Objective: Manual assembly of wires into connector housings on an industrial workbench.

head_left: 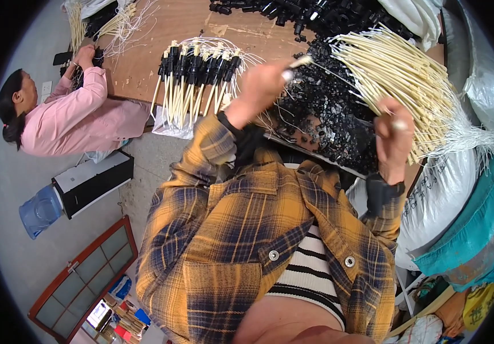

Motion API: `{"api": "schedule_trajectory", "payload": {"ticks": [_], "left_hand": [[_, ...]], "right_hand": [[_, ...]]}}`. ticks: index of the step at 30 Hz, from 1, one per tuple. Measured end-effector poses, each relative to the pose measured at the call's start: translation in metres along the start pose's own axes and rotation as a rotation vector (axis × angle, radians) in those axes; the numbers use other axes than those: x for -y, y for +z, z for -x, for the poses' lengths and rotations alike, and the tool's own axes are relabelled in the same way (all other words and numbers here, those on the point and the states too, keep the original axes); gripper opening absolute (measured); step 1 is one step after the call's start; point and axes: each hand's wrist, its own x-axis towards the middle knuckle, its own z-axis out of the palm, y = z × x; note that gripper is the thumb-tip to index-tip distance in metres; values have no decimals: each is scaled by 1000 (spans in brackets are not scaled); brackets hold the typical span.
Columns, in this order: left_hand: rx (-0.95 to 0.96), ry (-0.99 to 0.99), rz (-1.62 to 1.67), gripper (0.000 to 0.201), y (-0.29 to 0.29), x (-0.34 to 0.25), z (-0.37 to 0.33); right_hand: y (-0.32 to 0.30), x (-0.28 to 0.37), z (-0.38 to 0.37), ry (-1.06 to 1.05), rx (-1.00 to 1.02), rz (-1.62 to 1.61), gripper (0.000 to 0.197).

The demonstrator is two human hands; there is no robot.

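Observation:
My left hand (261,89) is raised over the table, slightly blurred, with its fingers closed on a cream rod (301,62) whose pale end sticks out past them. A thin white cord (332,74) runs from near that end toward the right. At the near edge of a large bundle of cream rods (396,77), my right hand (395,135) is closed, and what its fingers hold cannot be made out. Small black pieces (330,106) lie scattered between my hands. Left of my left hand stand several cream rods fitted with black connectors (196,66), their white cords trailing.
More black connectors (298,12) are heaped at the table's far side. White sacks (439,192) and a teal sack (467,241) crowd the right. A person in a pink shirt (66,117) works at the far left, near a water dispenser (95,180).

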Motion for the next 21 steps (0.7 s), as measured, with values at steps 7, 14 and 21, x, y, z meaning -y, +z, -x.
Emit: {"api": "schedule_trajectory", "payload": {"ticks": [7,14,21], "left_hand": [[267,-585,994,24,8,-45,-23],[339,-310,523,35,-3,-30,-18],[431,-207,369,45,-13,-36,-22]], "right_hand": [[62,-27,-3,-90,118,1203,22],[53,-28,0,-176,-1,1148,13],[54,-28,-5,-229,-20,1225,12]]}}
